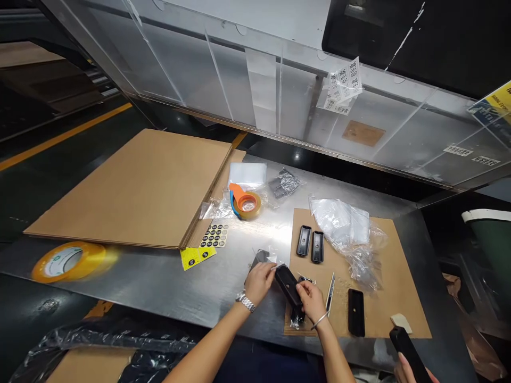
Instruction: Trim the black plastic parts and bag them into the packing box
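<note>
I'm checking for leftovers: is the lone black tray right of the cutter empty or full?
Empty: the black tray lies hollow side up on the cardboard, bare floor showing.

On your metal table (159, 282), a stack of cardboard sheets (136, 186) lies at the left, a roll of packing tape (85, 259) before it. A tape dispenser (241, 201) sits right of the stack, behind a sheet of round stickers (215, 235). On the cardboard mat (393, 298) to your right, two trays (304, 241) lie left of plastic bags (341, 221); a third tray (356, 313) (nearer you) is right of a utility knife (330, 294).
</note>
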`<state>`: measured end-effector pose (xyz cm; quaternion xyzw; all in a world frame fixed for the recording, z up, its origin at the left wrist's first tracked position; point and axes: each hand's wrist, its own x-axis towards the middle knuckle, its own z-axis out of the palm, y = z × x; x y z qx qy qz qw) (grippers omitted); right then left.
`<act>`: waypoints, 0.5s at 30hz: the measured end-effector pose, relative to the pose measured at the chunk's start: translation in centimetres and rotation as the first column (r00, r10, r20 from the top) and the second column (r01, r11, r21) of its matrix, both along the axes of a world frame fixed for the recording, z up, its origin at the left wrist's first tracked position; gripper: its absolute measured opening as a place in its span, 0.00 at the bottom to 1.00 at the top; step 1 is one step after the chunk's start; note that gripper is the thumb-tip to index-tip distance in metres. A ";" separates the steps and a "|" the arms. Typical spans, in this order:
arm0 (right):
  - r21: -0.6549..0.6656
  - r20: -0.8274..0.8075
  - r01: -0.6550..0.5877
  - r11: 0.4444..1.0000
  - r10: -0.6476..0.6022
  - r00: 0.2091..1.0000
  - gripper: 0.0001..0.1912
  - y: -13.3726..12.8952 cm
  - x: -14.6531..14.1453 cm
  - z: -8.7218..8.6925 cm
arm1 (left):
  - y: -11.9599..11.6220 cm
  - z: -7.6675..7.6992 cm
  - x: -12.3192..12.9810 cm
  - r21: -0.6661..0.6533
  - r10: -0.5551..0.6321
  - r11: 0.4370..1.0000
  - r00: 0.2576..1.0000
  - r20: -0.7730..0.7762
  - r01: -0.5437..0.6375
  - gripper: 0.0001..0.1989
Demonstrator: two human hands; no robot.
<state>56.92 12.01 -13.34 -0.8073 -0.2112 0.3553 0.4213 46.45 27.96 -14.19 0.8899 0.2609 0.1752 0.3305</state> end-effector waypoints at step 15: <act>-0.040 0.099 0.049 0.998 -0.045 0.994 0.23 1.0 -2.1 0.4 | -2.3 3.6 -0.1 0.126 -0.129 0.984 0.991 0.035 0.124 0.14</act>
